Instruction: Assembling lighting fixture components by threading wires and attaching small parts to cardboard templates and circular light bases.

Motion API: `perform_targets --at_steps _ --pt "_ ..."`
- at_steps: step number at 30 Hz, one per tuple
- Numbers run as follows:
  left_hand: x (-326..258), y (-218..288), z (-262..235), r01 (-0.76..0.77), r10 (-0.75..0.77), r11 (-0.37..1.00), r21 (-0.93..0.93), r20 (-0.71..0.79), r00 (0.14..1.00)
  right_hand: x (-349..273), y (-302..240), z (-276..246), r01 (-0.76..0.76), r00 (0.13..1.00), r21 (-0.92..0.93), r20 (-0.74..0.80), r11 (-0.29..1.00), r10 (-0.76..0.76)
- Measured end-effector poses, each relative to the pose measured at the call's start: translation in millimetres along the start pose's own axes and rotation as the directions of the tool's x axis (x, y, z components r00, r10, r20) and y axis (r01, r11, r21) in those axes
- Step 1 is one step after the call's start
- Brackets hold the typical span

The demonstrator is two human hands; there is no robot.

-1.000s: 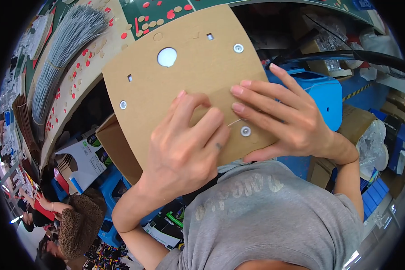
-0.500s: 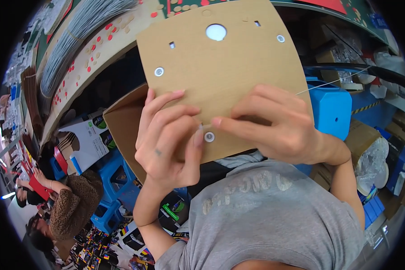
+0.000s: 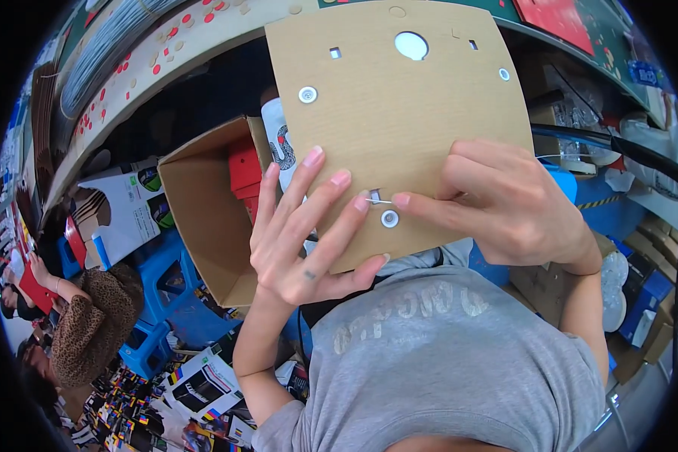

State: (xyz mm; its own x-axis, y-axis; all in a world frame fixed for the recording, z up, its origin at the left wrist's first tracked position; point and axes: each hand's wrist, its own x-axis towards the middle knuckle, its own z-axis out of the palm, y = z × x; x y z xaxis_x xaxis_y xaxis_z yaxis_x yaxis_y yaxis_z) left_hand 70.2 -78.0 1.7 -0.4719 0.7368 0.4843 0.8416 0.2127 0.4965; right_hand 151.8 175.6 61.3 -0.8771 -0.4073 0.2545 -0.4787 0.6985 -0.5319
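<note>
Cardboard sheet, brown and roughly square, fills the upper middle of the frame, held up in front of the person's grey shirt. It has a large round hole near its top edge, two small square cut-outs, and white round fasteners near three corners; its lower left corner is hidden behind the left hand.

That hand lies against the sheet's lower left part with its fingers spread and long, the thumb hooked under the bottom edge, so the sheet is pinched between thumb and fingers. The right hand, at centre right, has its fingers curled together on the sheet's lower right; its index fingertip meets the left middle fingertip at a small slot just above the lower white fastener. A thin pale sliver shows between the two fingertips, possibly a tab or tie, too small to tell.

At centre left an open brown box holds red packs, partly hidden by the sheet and the left hand. Blue plastic stools stand in the lower left, beside another person in a spotted brown top, cut off at the left edge.
</note>
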Motion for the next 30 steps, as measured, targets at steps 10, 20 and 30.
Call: perform_targets --at_steps 10,20,30 --pt "0.1 -4.6 3.3 -0.025 0.025 0.992 -0.125 -0.005 1.0 11.0 -6.9 -14.1 -0.027 0.982 -0.147 0.184 0.989 0.054" --pt "4.7 -6.3 4.8 -0.006 0.001 0.991 -0.132 -0.036 0.999 12.0 3.3 -1.5 0.024 0.996 -0.05 0.085 0.998 -0.019" --pt "6.6 -4.8 0.1 -0.006 0.007 0.998 -0.058 0.011 1.0 12.9 5.1 -15.3 -0.001 0.98 0.004 0.199 1.0 0.0"
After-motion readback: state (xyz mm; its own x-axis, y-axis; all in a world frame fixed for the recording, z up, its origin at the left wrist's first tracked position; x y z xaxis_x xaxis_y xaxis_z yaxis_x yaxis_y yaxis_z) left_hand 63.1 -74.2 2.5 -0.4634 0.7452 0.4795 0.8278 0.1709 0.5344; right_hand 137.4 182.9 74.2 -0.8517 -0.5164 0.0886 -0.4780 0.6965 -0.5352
